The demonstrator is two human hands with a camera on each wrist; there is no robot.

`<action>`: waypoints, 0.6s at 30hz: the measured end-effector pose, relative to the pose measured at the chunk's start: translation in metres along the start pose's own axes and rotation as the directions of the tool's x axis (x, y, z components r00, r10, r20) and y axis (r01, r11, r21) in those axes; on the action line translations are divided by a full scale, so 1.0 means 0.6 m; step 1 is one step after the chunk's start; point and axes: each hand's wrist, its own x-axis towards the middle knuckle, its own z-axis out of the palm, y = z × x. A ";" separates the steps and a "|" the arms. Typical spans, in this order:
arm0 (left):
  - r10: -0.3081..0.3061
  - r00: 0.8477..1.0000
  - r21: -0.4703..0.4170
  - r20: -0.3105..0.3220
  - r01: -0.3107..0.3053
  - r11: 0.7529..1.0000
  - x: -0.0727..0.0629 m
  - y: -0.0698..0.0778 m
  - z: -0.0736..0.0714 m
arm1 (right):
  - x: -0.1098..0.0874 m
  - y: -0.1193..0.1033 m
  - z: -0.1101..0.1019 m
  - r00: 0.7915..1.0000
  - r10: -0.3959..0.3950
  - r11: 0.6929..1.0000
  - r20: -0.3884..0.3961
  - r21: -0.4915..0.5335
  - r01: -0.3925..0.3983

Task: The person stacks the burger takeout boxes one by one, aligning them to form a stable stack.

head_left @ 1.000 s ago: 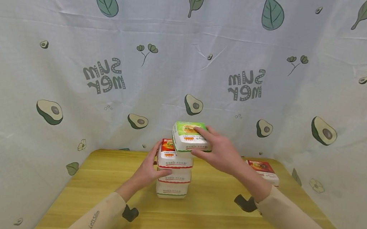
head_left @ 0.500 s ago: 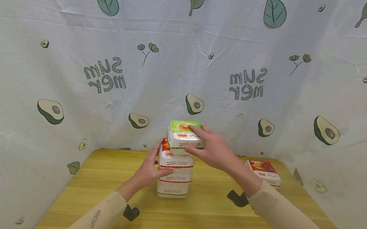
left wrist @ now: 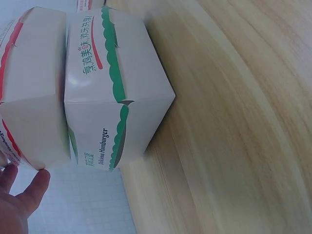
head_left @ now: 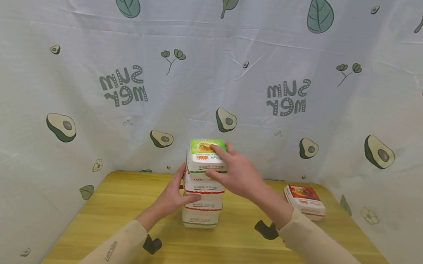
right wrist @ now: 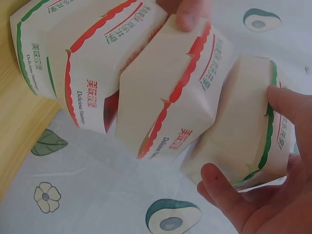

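Observation:
A stack of white cardboard hamburger boxes stands mid-table in the head view. Its lowest box has green trim; two red-trimmed ones lie above it. My left hand grips the upper red-trimmed box from the left, thumb across its front. Above that, my right hand holds a green-topped hamburger box by its right side, index finger on the lid. In the right wrist view this green-trimmed box sits tilted against the red-trimmed box, with a narrow wedge between them.
Another hamburger box, with a red lid, lies at the right of the wooden table. A white curtain printed with avocados and leaves hangs behind and along both sides.
My right hand has carried the green-topped hamburger box left and slightly down, over the stack. My left hand keeps its grip on the upper red-trimmed box.

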 end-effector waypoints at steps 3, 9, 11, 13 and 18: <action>0.006 1.000 0.015 0.000 -0.006 1.000 0.001 -0.001 0.001 | -0.001 -0.003 0.003 1.000 -0.002 1.000 0.004 -0.008 0.002; 0.006 1.000 0.031 0.007 -0.006 0.999 0.000 0.000 0.001 | -0.001 -0.007 0.006 1.000 -0.002 1.000 0.010 -0.027 0.002; 0.005 1.000 0.027 0.008 -0.006 1.000 -0.001 0.000 0.001 | -0.001 -0.007 0.007 1.000 -0.004 0.999 0.013 -0.036 0.005; 0.011 1.000 0.026 0.009 -0.011 1.000 -0.002 0.000 0.001 | -0.002 -0.007 0.008 1.000 -0.008 0.999 0.013 -0.042 0.009; 0.022 1.000 0.024 0.008 -0.022 0.999 -0.002 -0.002 0.001 | -0.002 -0.006 0.010 1.000 -0.019 0.999 0.006 -0.049 0.019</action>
